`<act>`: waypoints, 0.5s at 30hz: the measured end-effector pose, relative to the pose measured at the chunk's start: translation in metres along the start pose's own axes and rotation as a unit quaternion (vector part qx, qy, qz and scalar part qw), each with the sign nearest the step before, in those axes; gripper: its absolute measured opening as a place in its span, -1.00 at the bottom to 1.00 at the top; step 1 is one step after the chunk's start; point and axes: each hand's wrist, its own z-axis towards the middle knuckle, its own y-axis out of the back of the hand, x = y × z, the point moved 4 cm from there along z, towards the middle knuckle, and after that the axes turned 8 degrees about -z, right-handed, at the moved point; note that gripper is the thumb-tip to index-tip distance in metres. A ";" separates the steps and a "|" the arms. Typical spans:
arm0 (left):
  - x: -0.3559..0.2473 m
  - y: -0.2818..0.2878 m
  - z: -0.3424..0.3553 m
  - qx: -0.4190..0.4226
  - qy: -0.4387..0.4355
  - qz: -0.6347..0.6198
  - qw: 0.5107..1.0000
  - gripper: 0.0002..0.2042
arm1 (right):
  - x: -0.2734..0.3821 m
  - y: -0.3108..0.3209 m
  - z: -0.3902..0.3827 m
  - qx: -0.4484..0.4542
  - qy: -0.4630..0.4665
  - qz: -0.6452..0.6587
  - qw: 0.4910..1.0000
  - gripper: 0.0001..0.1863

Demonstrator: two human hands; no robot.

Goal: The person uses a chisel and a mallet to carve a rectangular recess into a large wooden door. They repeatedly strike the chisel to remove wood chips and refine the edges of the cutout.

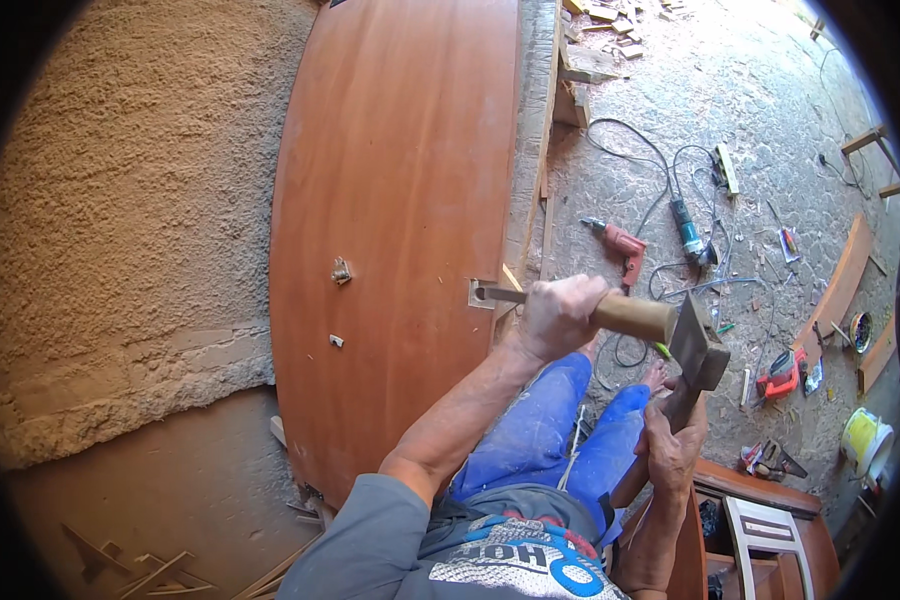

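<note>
My left hand (567, 315) is closed round a chisel (635, 316) with a thick wooden handle. The chisel's blade points left and meets a pale rectangular recess (480, 293) at the right edge of a reddish-brown wooden door panel (395, 180). In my right hand (675, 440) is a hammer (700, 350), gripped by its wooden handle. Its head stands close to the butt of the chisel; whether they touch, I cannot tell. On the panel lie a small metal fitting (341, 270) and a little pale piece (336, 341).
A red drill (625, 248) and a teal angle grinder (688, 228) lie on the floor with trailing cables. Further right are a red power tool (780, 378), curved wood pieces (838, 280) and a bucket (866, 440). A rough wall (140, 200) borders the panel's left side.
</note>
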 end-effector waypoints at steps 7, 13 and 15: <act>-0.003 0.003 -0.015 0.021 0.010 -0.001 1.000 -0.87 | 0.002 0.001 -0.004 0.001 -0.004 -0.016 1.000 -0.58; 0.000 0.014 -0.018 -0.004 -0.010 -0.051 0.999 -0.87 | 0.010 0.007 -0.023 -0.092 0.084 -0.016 0.992 -0.58; -0.001 0.014 -0.018 -0.004 -0.015 -0.043 0.999 -0.85 | 0.029 -0.009 -0.014 -0.070 0.245 -0.214 0.943 -0.59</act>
